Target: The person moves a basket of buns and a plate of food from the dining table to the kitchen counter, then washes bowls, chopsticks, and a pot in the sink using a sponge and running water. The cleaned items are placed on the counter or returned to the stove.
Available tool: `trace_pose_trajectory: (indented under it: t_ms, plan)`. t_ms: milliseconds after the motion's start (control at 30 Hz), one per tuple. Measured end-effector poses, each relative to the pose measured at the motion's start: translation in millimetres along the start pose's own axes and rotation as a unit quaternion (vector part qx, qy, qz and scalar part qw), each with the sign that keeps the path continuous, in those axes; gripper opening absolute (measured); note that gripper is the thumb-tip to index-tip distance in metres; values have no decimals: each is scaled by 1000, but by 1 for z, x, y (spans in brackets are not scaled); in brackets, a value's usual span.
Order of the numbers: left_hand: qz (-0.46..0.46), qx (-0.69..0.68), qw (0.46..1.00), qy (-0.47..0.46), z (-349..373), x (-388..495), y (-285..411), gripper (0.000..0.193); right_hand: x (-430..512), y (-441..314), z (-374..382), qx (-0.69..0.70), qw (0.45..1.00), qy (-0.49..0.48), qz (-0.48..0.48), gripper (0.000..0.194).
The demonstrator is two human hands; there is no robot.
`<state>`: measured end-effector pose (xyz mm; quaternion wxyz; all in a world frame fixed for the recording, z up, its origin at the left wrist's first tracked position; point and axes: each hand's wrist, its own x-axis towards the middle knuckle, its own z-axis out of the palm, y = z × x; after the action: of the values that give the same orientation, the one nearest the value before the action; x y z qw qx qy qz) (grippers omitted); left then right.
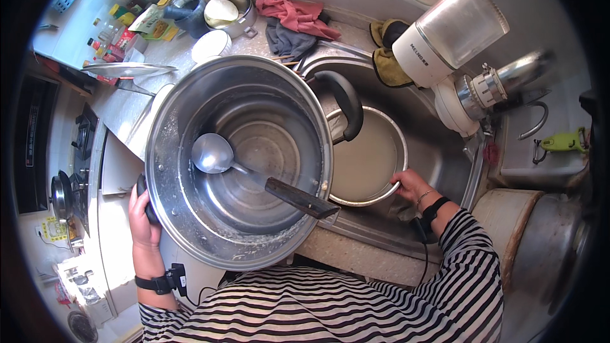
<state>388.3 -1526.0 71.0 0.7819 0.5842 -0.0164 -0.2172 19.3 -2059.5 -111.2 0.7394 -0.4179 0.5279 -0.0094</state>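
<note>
A large stainless steel pot (248,243) fills the middle, a little cloudy residue on its inner walls. My left hand (143,221) grips the pot's black side handle. Inside lies a metal ladle (213,153), its dark wooden handle (300,197) resting across the right rim. The pot's other black handle (350,105) overlaps a round metal basin (405,145) in the sink. Cloudy, pale liquid (366,162) stands in the basin. My right hand (412,186) pinches the basin's rim at its lower right. The pot hides the basin's left part.
The stainless steel sink (441,171) surrounds the basin. Behind it are yellow-and-black gloves (391,64), a white water purifier (424,55) and red and grey cloths (295,16). A white bowl (211,46), a mortar (190,16) and a glass lid (128,69) stand at upper left. A green peeler (562,142) lies at right.
</note>
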Motion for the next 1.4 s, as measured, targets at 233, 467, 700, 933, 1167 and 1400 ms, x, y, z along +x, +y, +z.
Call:
trace_pose_trajectory:
  t_ms: [233,467,700,933,1167,1400]
  plan:
    - [1,-3,1000,-5,-2,2,-2,35,-32,-6,10,54,997,3,-52,19]
    - [23,-11,999,-19,-3,3,-4,31,-85,-15,11,98,987,53,-116,19]
    - [18,-18,998,-52,-11,9,-7,26,-163,4,15,151,977,80,-127,19]
    - [14,-31,996,-81,-11,12,-6,19,-236,44,30,226,961,77,-138,20]
    - [7,-51,992,-112,-12,17,-6,14,-302,87,56,277,940,132,-150,31]
    - [-2,-71,989,-132,-17,20,-9,10,-373,104,89,282,922,205,-170,35]
